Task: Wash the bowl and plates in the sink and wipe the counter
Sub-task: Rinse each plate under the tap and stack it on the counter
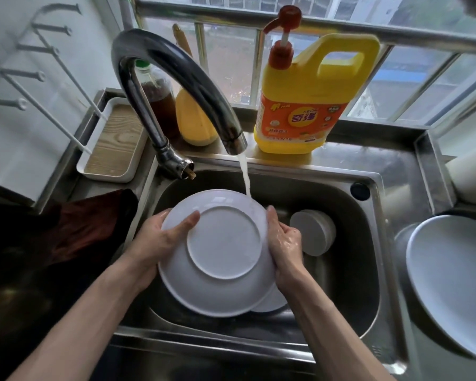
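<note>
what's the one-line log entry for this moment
step: rinsing plate | left hand: holds plate rim | right hand: holds opposite rim | tap: water running onto plate | bowl: in sink, beside plate

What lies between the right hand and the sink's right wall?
Head view: a white bowl, base showing, rests in the sink beside the right hand.

A home kitchen: steel sink, faucet, detergent jug (window behind).

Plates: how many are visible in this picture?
3: a held plate between left hand and right hand; a lower plate partly hidden beneath it in the sink; a counter plate at right. More may be hidden.
</note>
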Demonstrator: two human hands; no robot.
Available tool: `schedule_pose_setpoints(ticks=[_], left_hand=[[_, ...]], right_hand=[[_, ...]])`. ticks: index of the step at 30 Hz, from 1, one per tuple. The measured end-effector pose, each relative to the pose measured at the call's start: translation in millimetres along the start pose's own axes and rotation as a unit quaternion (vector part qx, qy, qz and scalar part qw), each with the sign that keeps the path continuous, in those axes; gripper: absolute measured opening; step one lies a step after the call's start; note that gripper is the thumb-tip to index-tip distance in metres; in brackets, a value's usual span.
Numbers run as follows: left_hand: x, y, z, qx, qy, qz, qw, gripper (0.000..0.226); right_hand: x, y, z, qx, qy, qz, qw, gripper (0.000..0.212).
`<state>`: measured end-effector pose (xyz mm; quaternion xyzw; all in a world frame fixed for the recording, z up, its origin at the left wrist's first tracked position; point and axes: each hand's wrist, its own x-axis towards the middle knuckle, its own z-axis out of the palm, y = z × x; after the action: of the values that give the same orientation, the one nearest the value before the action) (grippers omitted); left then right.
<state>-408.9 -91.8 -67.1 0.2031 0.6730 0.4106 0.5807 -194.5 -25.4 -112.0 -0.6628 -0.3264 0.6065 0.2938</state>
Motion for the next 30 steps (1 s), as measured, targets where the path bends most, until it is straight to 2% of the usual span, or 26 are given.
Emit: schedule_pose_setpoints(ticks=[3, 9, 13, 17, 19, 20, 22, 26, 29, 30], left_hand=[[4, 3, 1, 0.004, 0.008, -0.013, 1.0, 0.034], [0, -20, 18, -0.04, 0.14, 0.046, 0.988, 0.042], [-5, -30, 31, -0.096, 0.162, 0.068, 0.98, 0.039], [-3, -30, 37, -0.109, 0.191, 0.082, 0.972, 0.039], [-6, -29, 34, -0.08, 0.168, 0.098, 0.978, 0.035], [-8, -29, 32, -0.052, 0.147, 0.104, 0.982, 0.041], [-9, -28, 27, 0.019, 0.126, 0.099, 0.987, 0.069], [0, -24, 20, 0.152, 0.149, 0.084, 0.974, 0.097], [8, -25, 26, 0.278, 0.153, 0.053, 0.947, 0.135], [10, -25, 30, 0.306, 0.16, 0.049, 0.937, 0.141]], right_hand=[[6, -4, -7, -0.056, -0.011, 0.006, 0.998, 0.065], [-9, -5, -6, -0.175, 0.006, -0.083, 0.981, 0.057], [-17, -8, -4, -0.234, 0.037, -0.096, 0.967, 0.067], [-27, -6, 0, -0.225, -0.003, -0.111, 0.968, 0.083], [-27, -4, 1, -0.21, 0.013, -0.13, 0.969, 0.083], [-24, -2, 0, -0.205, 0.031, -0.143, 0.968, 0.079], [-22, -1, -1, -0.192, 0.058, -0.171, 0.965, 0.065], [-20, 1, -5, -0.161, 0.059, -0.193, 0.966, 0.03], [-20, 5, -2, -0.154, 0.055, -0.218, 0.962, 0.027], [-18, 8, 0, -0.148, 0.055, -0.21, 0.965, 0.029]])
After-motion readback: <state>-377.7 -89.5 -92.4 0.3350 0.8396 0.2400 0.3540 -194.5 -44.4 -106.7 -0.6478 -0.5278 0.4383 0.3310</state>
